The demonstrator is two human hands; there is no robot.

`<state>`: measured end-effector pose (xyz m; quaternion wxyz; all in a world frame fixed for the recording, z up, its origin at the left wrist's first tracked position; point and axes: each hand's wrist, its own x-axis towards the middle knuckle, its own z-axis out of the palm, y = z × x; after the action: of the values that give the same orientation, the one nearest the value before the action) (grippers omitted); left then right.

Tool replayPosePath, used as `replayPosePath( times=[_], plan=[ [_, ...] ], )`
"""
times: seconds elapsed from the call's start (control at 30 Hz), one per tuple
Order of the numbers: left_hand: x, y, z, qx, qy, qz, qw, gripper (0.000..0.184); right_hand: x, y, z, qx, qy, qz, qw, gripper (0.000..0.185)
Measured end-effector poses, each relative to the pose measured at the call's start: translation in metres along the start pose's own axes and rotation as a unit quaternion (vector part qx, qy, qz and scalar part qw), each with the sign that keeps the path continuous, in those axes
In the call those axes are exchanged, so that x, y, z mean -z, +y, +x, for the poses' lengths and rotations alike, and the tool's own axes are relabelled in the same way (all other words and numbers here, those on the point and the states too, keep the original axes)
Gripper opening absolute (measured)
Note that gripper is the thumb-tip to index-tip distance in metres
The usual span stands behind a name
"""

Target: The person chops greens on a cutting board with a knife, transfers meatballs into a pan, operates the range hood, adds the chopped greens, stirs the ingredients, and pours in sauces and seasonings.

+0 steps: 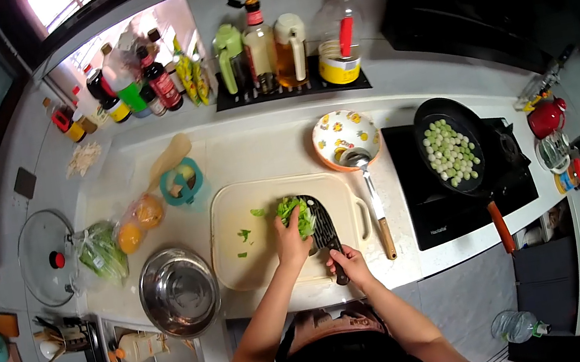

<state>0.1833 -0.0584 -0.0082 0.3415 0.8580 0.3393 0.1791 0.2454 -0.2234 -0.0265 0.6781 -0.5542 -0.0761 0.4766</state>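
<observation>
My left hand (291,243) is closed around a bunch of chopped green leaves (306,221), its fingers pressing them against the flat of a black kitchen knife (324,228). The knife's dark handle is gripped by my right hand (352,263) near the front edge of the counter. Both hands are over a cream cutting board (259,248), where a few small green scraps (244,233) lie to the left. Part of the blade is hidden behind the leaves and my left fingers.
A patterned bowl (343,129) with a ladle (371,190) stands right of the board. Beyond it, a frying pan (424,149) of round green pieces sits on the black stove (420,216). A steel basin (179,290), oranges (131,238) and bagged greens (103,256) are left.
</observation>
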Motion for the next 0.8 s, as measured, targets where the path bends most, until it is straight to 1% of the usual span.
replayPosePath(
  times=[0.07, 0.17, 0.3, 0.4, 0.47, 0.5, 0.53, 0.57, 0.63, 0.7, 0.77, 0.8],
  plan=[
    [-0.003, 0.008, 0.001, 0.006, -0.021, 0.032, 0.999, 0.083, 0.001, -0.003, -0.004, -0.003, 0.01, 0.019, 1.0, 0.015],
    [-0.004, 0.024, 0.008, -0.025, -0.006, 0.062, 0.998, 0.081, 0.004, -0.015, -0.01, -0.008, 0.023, 0.033, 0.999, 0.015],
    [0.003, 0.08, 0.024, -0.048, 0.003, 0.105, 0.993, 0.078, 0.017, -0.048, -0.017, 0.014, 0.03, 0.051, 0.998, 0.017],
    [-0.007, 0.128, 0.044, -0.101, 0.013, 0.1, 0.99, 0.078, 0.042, -0.083, -0.021, 0.046, 0.038, 0.069, 0.996, 0.018],
    [-0.016, 0.173, 0.056, -0.099, -0.018, 0.087, 0.991, 0.08, 0.067, -0.112, -0.027, 0.066, 0.056, 0.075, 0.993, 0.017],
    [-0.025, 0.197, 0.062, -0.097, -0.034, 0.081, 0.991, 0.081, 0.083, -0.128, -0.032, 0.077, 0.063, 0.081, 0.992, 0.016],
    [-0.038, 0.218, 0.067, -0.126, -0.019, 0.086, 0.988, 0.083, 0.097, -0.148, -0.04, 0.089, 0.081, 0.08, 0.989, 0.015],
    [-0.053, 0.236, 0.075, -0.152, -0.021, 0.064, 0.986, 0.083, 0.115, -0.163, -0.045, 0.113, 0.084, 0.084, 0.986, 0.015],
    [-0.08, 0.282, 0.086, -0.151, -0.07, 0.032, 0.986, 0.082, 0.154, -0.192, -0.057, 0.123, 0.121, 0.081, 0.982, 0.016],
    [-0.115, 0.319, 0.096, -0.19, -0.09, 0.01, 0.978, 0.083, 0.191, -0.222, -0.071, 0.132, 0.165, 0.067, 0.975, 0.017],
    [-0.148, 0.353, 0.103, -0.139, -0.164, -0.013, 0.977, 0.084, 0.231, -0.244, -0.079, 0.138, 0.191, 0.036, 0.971, 0.016],
    [-0.169, 0.36, 0.107, -0.147, -0.174, -0.04, 0.973, 0.084, 0.248, -0.254, -0.082, 0.144, 0.199, 0.024, 0.969, 0.015]
  ],
)
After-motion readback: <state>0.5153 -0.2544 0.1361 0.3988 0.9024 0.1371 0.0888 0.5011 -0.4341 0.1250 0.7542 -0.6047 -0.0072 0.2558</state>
